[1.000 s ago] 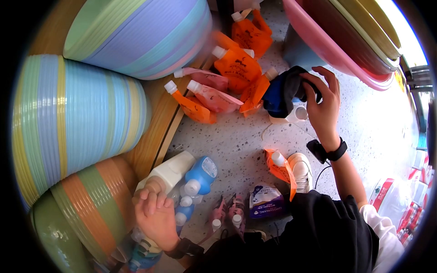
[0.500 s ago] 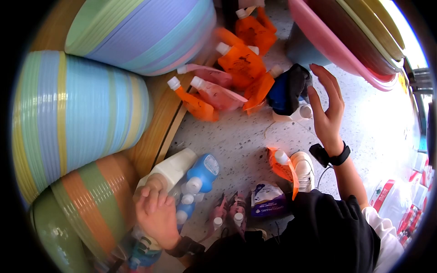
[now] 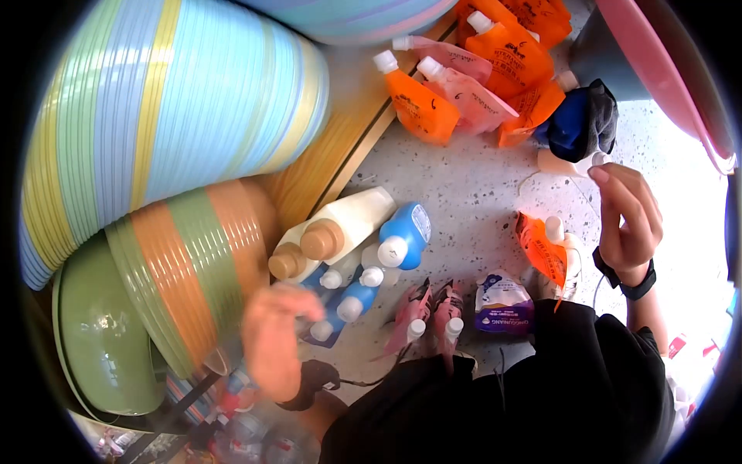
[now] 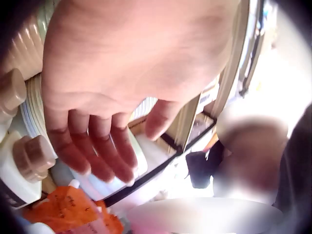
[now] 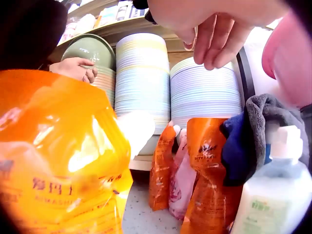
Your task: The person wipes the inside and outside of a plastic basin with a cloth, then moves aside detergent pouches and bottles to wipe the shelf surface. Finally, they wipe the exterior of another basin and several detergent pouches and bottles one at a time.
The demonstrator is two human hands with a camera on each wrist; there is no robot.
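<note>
My left hand (image 3: 277,339), slightly blurred, hangs in the air beside the brown-capped cream bottles (image 3: 362,220) and the green bowls, holding nothing. In the left wrist view its fingers (image 4: 100,146) droop loosely. My right hand (image 3: 631,216) is raised at the right, its fingers loosely bent and empty, just below the blue and grey cloth (image 3: 581,122) and a white bottle (image 3: 560,164). Seen from the right wrist, that hand (image 5: 214,29) hangs above the cloth (image 5: 253,136), the white-capped bottle (image 5: 273,195) and the orange pouches (image 5: 210,170), touching none of them.
Stacked striped bowls (image 3: 185,108) and green bowls (image 3: 108,325) line the wooden shelf (image 3: 332,147) at the left. Blue bottles (image 3: 406,232), pink pouches (image 3: 413,313), a purple-white pack (image 3: 502,305) and an orange pouch (image 3: 541,247) stand near the legs. A pink basin (image 3: 668,66) is upper right.
The right hand has let go of the dark cloth and drawn back toward the body. The left hand has moved off the bottle caps. The head view has shifted, moving the scene rightward and up.
</note>
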